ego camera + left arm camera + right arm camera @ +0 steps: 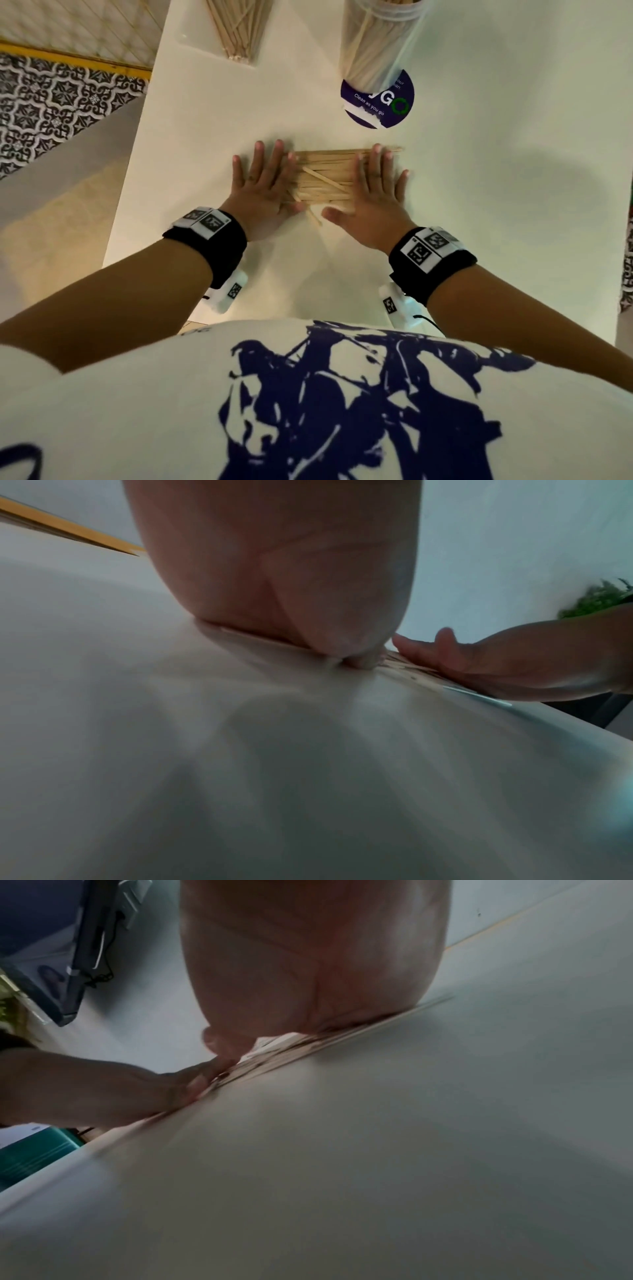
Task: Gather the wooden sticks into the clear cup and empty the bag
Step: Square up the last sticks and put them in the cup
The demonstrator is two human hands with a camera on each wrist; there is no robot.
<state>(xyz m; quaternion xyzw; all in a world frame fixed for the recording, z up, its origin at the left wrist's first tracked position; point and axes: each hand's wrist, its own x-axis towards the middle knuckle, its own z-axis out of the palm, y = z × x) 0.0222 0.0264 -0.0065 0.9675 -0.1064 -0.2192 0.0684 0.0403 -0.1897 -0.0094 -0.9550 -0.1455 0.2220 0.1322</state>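
A flat pile of wooden sticks [327,178] lies sideways on the white table [479,205]. My left hand [263,181] lies flat over the pile's left end, fingers straight. My right hand [375,192] lies flat over its right end, fingers spread. One stick [314,219] pokes out at the near side between my thumbs. The clear cup [373,41] stands at the back right with several sticks inside. A clear bag [236,31] with sticks lies at the back left. In the wrist views my palms [274,574] [308,961] press on the sticks [308,1045].
A round purple sticker [380,101] reading "Clean as you go" sits on the table under the cup. The table's left edge [133,171] drops to a patterned tiled floor [61,99]. Bare tabletop lies to the right and near my body.
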